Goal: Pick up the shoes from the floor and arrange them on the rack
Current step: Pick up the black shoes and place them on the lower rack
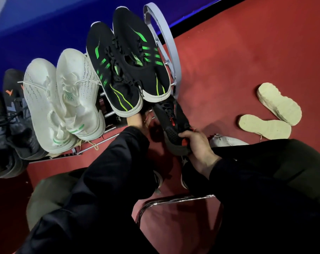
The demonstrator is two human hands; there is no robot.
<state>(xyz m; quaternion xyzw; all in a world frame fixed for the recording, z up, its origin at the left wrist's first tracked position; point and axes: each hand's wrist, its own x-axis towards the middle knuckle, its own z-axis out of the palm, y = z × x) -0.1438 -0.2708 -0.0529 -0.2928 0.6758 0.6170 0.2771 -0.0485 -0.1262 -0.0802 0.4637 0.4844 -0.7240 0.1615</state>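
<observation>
A grey-framed shoe rack (171, 43) stands against the blue wall. Its top shelf carries a black pair with green stripes (126, 59), a white pair (64, 99) and a dark pair with orange marks (10, 114). My right hand (197, 143) is shut on the heel of a black shoe with red accents (170, 121), its toe pointing in under the top shelf. My left hand (137, 121) reaches beneath the black and green pair; its fingers are mostly hidden. Two beige-soled shoes (272, 114) lie sole up on the red floor at right.
A white shoe (227, 141) lies on the floor just behind my right wrist. A chrome chair leg (174, 199) curves between my knees. My own feet in dark shoes (185, 178) rest on the red carpet below the hands.
</observation>
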